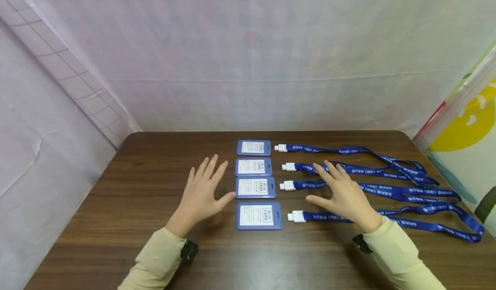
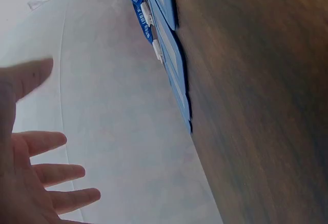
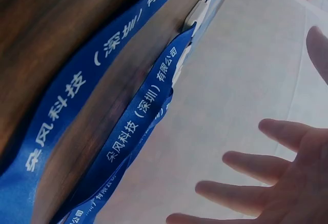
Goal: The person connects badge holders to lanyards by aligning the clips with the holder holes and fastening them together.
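L hand (image 1: 201, 191) grips nothing: fingers spread, thumb out toward the card holders (image 1: 259, 216), palm facing down/in. R hand (image 1: 342, 193) likewise spread w/ nothing in it, held over the lanyards (image 1: 430, 226), hiding bits of them in the head view. Both forearms come in from the near edge, pale sleeves (image 1: 156, 255) to the wrists, dark strap (image 1: 189, 251) at each.

4 blue holders lie flat in a column btwn the hands; 4 blue lanyards run off to the R, white clips (image 1: 298, 216) pointing at the holders, just apart from them.

Dark brown wood-grain table (image 1: 135, 204); whitish cloth (image 1: 252, 57) behind, yellow print (image 1: 469, 124) far R.

L wrist cam gets the holders nearly edge-on, L hand raised off the table. R wrist cam shows the white Chinese lettering on the lanyards big & legible; tiny in head view.
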Demonstrator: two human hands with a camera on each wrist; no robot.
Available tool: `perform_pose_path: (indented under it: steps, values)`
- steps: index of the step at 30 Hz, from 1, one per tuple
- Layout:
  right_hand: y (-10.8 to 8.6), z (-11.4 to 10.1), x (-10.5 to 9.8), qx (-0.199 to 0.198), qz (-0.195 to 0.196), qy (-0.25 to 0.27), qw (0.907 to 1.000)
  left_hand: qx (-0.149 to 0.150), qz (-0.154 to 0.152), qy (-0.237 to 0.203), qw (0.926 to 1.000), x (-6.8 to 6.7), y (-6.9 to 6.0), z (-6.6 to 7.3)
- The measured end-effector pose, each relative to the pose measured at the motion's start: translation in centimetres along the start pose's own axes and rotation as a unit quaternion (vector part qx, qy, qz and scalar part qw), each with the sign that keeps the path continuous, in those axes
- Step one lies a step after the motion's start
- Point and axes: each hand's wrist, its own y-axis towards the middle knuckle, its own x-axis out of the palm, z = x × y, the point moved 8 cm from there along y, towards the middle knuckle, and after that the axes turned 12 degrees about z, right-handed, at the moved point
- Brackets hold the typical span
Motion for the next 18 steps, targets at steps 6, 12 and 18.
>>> perform_pose_path:
  steps: [6,12,18]
  values:
    - [0.0,0.0,-0.5,-0.003,0.024,0.024,0.9994,0.034,0.079,-0.016,0.9962,-1.1,0.2,0.3]
    - [0.0,-0.2,-0.8,-0.009,0.041,0.052,0.9978,0.048,0.115,-0.03,0.9918,-1.5,0.2,0.4]
    - [-0.1,-0.4,-1.0,-0.015,0.054,0.074,0.9957,0.036,0.106,-0.037,0.993,-1.5,0.1,0.4]
